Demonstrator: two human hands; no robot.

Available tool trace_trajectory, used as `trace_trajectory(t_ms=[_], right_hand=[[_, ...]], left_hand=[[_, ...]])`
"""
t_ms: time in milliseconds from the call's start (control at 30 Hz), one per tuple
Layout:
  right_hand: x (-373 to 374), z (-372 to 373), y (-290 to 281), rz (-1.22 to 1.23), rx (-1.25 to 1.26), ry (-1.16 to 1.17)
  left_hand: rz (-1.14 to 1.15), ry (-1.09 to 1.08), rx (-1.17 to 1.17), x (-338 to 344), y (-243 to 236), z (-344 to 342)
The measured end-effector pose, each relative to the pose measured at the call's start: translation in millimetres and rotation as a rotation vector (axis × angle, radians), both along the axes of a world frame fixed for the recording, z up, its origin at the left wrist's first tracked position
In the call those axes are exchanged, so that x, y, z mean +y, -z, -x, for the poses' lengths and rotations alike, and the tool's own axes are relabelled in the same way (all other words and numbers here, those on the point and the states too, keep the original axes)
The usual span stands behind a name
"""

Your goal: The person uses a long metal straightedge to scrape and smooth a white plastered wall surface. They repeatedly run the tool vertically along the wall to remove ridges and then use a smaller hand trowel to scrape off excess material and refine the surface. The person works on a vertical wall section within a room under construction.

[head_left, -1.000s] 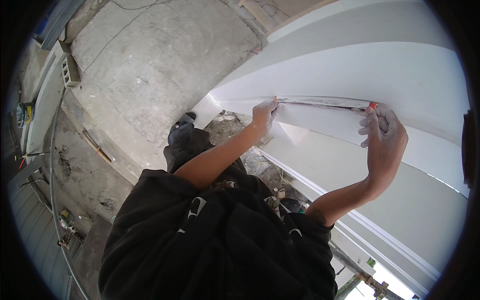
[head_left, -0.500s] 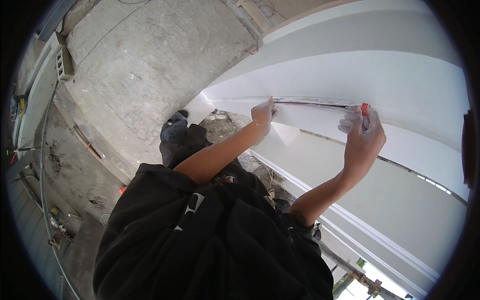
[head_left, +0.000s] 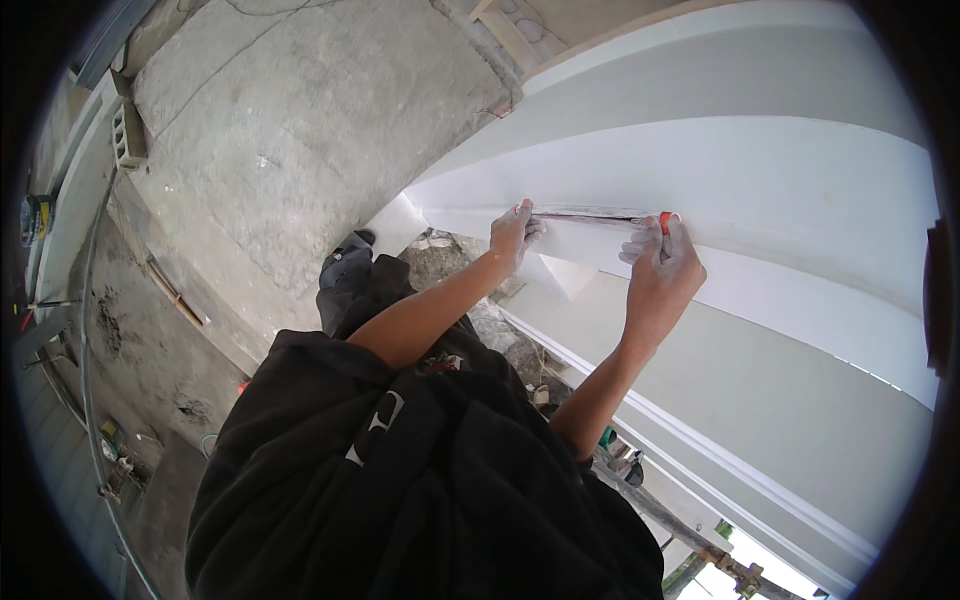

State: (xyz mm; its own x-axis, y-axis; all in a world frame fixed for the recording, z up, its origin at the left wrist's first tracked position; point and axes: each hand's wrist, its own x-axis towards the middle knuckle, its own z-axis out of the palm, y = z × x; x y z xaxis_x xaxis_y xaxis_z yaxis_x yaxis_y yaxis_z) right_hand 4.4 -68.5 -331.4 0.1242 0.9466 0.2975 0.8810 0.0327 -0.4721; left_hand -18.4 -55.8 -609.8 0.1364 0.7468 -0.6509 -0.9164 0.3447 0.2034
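Note:
My left hand (head_left: 508,235), dusty with white powder, has its fingers closed around the left end of a thin, dust-coated strip (head_left: 585,219) lying along a white ledge (head_left: 760,180). My right hand (head_left: 668,270) is pinched on the strip's right end, where a red piece (head_left: 667,221) shows between the fingers. Whether the red piece is part of the strip, I cannot make out.
My foot (head_left: 345,260) rests by the rough concrete floor (head_left: 260,100). A hollow block (head_left: 128,135) and a long metal pipe (head_left: 95,390) lie at left. A scaffold pipe with a coupler (head_left: 745,577) runs below the white mouldings (head_left: 740,450) at lower right.
My right hand has moved left with the red piece, closer to my left hand, so the visible strip between them looks shorter. My left hand has shifted slightly left.

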Motion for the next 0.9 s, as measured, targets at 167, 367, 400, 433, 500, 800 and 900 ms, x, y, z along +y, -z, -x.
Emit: trace_trajectory(t_ms=[167, 367, 400, 433, 500, 800, 900], right_hand=[[2.2, -1.0, 12.9, 0.008, 0.153, -0.021], [3.7, 2.0, -23.7, 0.007, 0.175, 0.005], [1.8, 1.2, -33.4, 0.008, 0.204, 0.025], [1.9, 0.8, -37.2, 0.003, 0.232, 0.032], [3.2, -2.8, -28.7, 0.019, 0.194, 0.011], [5.8, -7.5, -37.4, 0.070, 0.199, 0.002], [6.6, -2.0, -54.9, 0.037, 0.092, 0.002]], left_hand=[[0.011, -0.062, -0.098, 5.1, 35.4, -11.2], [0.009, -0.034, 0.012, 6.8, 0.3, -13.5], [0.027, -0.025, 0.019, 3.1, -11.2, -13.6], [0.038, -0.028, 0.025, 4.6, -18.1, -13.6], [0.066, 0.004, 0.017, 9.5, -14.5, -10.4], [0.141, 0.064, -0.099, 20.5, -21.7, 2.2], [0.129, 0.059, -0.071, 15.7, -43.2, 1.3]])
